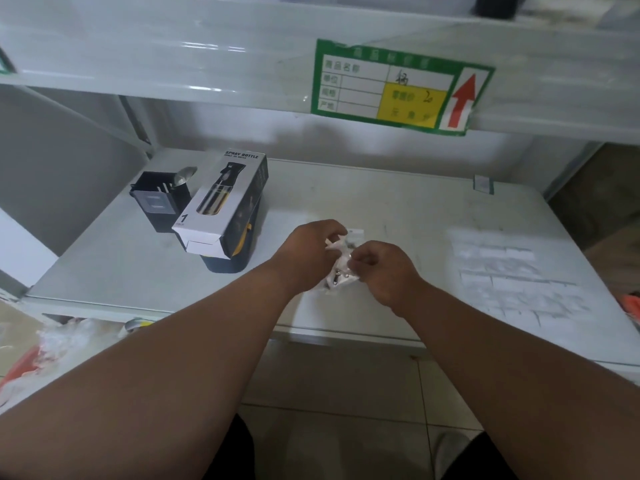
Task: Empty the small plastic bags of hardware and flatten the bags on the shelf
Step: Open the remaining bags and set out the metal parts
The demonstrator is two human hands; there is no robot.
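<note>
Over the middle of the white shelf [415,209] I hold a small clear plastic bag [341,271] with small metal and white hardware pieces inside. My left hand [311,251] pinches the bag's upper left part with curled fingers. My right hand [384,268] pinches it from the right, fingers curled round the plastic. The bag's top edge [355,233] sticks out above the hands. Much of the bag is hidden between my fingers. To the right, several flattened clear bags [512,275] lie in rows on the shelf.
A spray bottle box [221,202] leans on a dark container [228,261] at the left, beside a black holder [161,202] with a spoon. An upper shelf with a green label [398,88] hangs overhead. Plastic packages [52,344] lie below left.
</note>
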